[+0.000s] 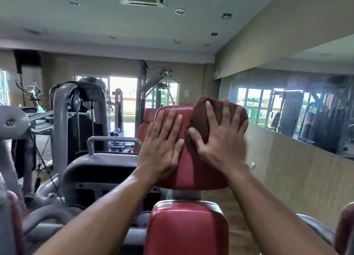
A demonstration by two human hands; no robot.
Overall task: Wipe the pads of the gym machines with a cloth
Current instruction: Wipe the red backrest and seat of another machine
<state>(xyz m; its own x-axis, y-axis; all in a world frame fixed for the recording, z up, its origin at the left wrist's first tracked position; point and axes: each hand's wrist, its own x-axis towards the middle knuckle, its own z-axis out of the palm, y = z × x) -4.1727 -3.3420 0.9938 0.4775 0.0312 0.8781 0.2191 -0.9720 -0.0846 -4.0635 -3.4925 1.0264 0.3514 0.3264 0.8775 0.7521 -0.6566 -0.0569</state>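
A red back pad (188,164) of a gym machine stands upright in front of me. My right hand (218,140) presses a brown cloth (203,117) flat against the pad's upper right part, fingers spread over the cloth. My left hand (162,142) lies flat and open on the pad's left side, touching the bare red surface. Below them is the machine's red seat pad (186,230). Part of the back pad is hidden behind both hands and the cloth.
Grey machine frames (63,120) and a grey handle (115,140) stand to the left. Another red pad (147,117) shows behind the back pad. A wooden wall panel (298,178) and a mirror (306,105) run along the right. Red arm pads sit at both lower edges.
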